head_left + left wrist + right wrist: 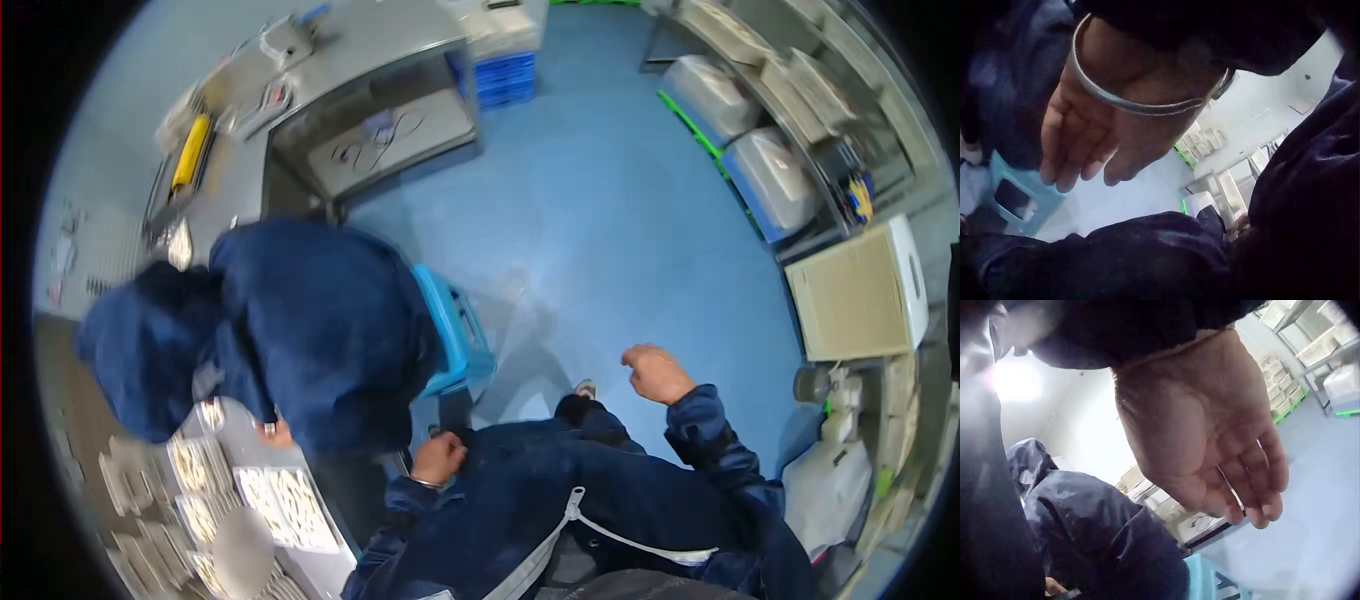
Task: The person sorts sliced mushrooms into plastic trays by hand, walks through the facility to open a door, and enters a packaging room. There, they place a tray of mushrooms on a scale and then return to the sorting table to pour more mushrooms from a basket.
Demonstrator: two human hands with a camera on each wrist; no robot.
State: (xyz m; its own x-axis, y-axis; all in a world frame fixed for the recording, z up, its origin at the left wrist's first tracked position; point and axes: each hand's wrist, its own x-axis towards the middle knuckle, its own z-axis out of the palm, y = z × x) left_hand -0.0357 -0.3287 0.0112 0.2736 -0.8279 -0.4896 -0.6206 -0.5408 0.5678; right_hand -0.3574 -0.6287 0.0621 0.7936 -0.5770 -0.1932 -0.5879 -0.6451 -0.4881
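Observation:
My left hand [438, 459] hangs beside my body, its fingers loosely bent and holding nothing. A silver bangle [1141, 107] circles that wrist in the left wrist view. To the right, my right hand [659, 374] is held out over the blue floor [590, 200]; the right wrist view shows its bare palm [1172, 425] and relaxed fingers. Nearest my left hand are a light blue plastic stool [455, 330] and another person [320, 330] in dark blue hooded clothing, seated on it and bent toward the worktable at left.
White trays [290, 508] of small pale pieces lie on the worktable [335, 575]. A steel counter [370, 40] bears a yellow roll [190, 150]. Along the right stand a rack with lidded bins [770, 180], a cream box-shaped unit [850, 295] and a white bag [830, 490].

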